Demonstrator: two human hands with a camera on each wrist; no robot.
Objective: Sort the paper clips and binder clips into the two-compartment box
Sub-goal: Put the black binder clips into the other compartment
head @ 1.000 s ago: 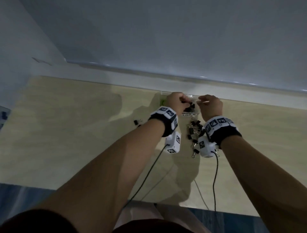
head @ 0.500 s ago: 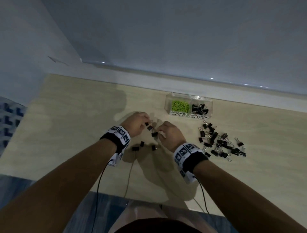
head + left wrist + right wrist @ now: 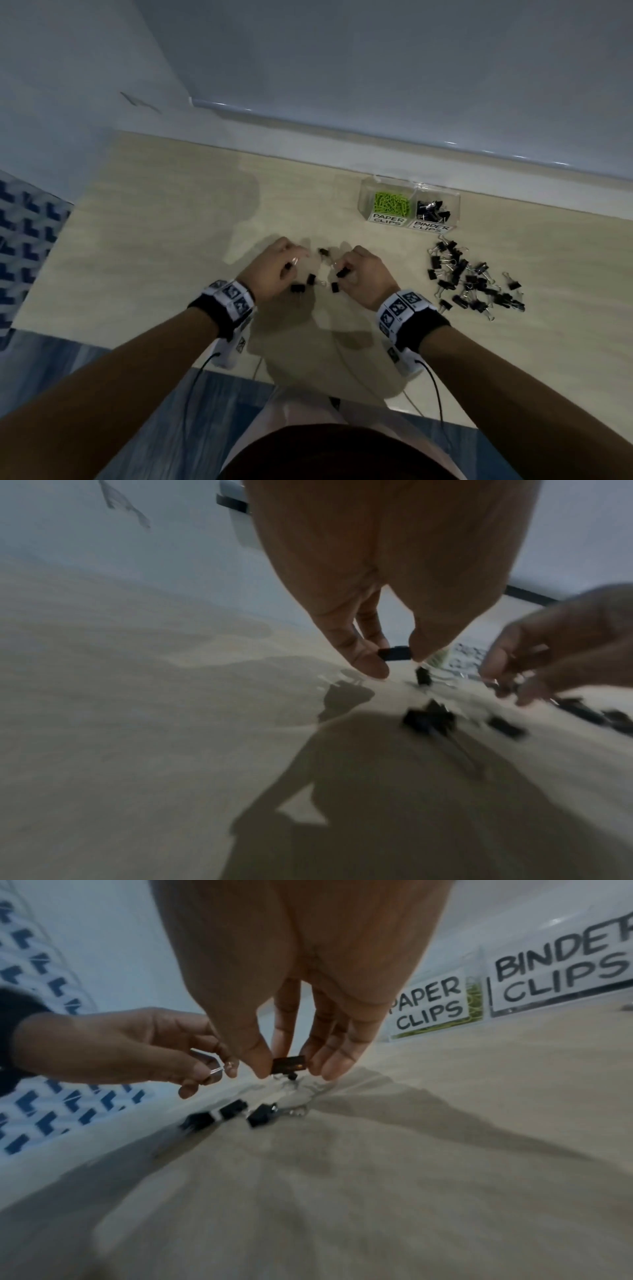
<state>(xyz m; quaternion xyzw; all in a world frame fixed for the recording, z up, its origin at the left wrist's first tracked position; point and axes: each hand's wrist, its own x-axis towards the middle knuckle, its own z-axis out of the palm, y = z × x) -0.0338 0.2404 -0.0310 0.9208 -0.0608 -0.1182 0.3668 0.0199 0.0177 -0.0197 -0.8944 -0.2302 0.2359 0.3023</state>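
At frame centre, the left hand (image 3: 274,270) pinches one binder clip (image 3: 394,653); the right hand (image 3: 364,274) pinches another clip (image 3: 288,1064).

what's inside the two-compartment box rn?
Box: the compartment labelled PAPER CLIPS holds green paper clips; the one labelled BINDER CLIPS holds black binder clips. The labels cover the front walls, so how deep each pile goes cannot be seen.

A clear two-compartment box (image 3: 409,205) near the counter's far edge holds green paper clips (image 3: 391,202) left, black binder clips (image 3: 432,209) right (labelled); a loose pile (image 3: 474,282) lies nearer, rightward.
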